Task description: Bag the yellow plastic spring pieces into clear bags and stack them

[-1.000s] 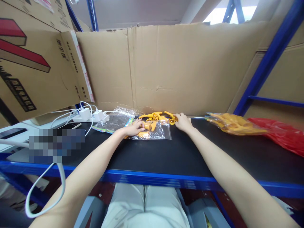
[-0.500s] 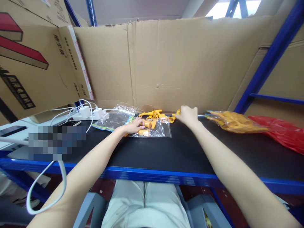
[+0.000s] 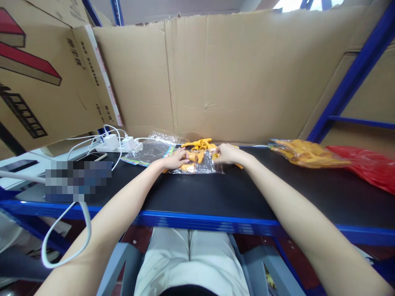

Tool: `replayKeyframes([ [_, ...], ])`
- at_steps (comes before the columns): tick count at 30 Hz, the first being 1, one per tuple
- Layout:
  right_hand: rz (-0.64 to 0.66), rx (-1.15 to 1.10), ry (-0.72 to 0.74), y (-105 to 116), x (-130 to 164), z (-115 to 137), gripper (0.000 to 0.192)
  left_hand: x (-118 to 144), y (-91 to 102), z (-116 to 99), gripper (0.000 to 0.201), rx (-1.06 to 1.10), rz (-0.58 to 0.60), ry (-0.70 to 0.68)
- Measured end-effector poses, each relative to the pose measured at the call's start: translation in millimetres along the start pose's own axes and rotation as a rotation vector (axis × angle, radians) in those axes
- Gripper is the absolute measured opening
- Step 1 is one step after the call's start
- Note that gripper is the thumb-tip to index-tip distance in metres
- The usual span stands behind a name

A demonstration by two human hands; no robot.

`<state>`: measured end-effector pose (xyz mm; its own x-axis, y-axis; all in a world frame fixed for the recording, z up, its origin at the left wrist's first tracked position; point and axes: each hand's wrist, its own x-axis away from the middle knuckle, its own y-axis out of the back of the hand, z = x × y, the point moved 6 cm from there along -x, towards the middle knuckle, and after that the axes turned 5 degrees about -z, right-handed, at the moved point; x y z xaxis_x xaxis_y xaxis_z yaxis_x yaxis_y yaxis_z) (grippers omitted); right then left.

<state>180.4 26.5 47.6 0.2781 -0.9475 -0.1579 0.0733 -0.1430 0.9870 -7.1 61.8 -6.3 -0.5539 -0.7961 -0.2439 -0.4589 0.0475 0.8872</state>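
My left hand (image 3: 177, 159) lies at the left end of a clear plastic bag (image 3: 205, 167), fingers bent over its edge. Inside the bag show orange hollow plastic pieces (image 3: 191, 157) with round open ends. Just behind it, several more such loose pieces (image 3: 202, 144) lie heaped. At the bag's right end, my right hand (image 3: 227, 154) is closed round an orange plastic piece (image 3: 215, 156). That piece's round open end points left at my fingertips; a thin orange tip shows below the hand. My palm hides its middle.
Flattened clear bags (image 3: 148, 151) with a colourful edge lie left of the pieces. A power strip with white chargers (image 3: 128, 143) and cables stands further left. On the right rest a filled bag of orange pieces (image 3: 304, 153) and a red plastic bag (image 3: 364, 164). Cardboard (image 3: 240, 78) walls the back.
My right hand has moved left and slightly toward me, to the bag's right end, bringing an orange piece. My left hand stays at the bag. The view has tilted slightly.
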Motion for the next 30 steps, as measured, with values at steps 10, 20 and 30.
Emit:
replayKeyframes([
  [10, 0.223, 0.070, 0.014, -21, -3, -21, 0.031, -1, -1.3, 2, 0.017, 0.039, 0.003, -0.029],
  [20, 0.098, -0.212, 0.135, -7, -4, -9, 0.017, -2, 2.1, -2, 0.014, 0.032, -0.041, -0.056],
  [30, 0.150, -0.479, 0.270, -15, -1, 11, 0.012, 0, 3.9, -5, 0.012, 0.083, -0.071, -0.066],
])
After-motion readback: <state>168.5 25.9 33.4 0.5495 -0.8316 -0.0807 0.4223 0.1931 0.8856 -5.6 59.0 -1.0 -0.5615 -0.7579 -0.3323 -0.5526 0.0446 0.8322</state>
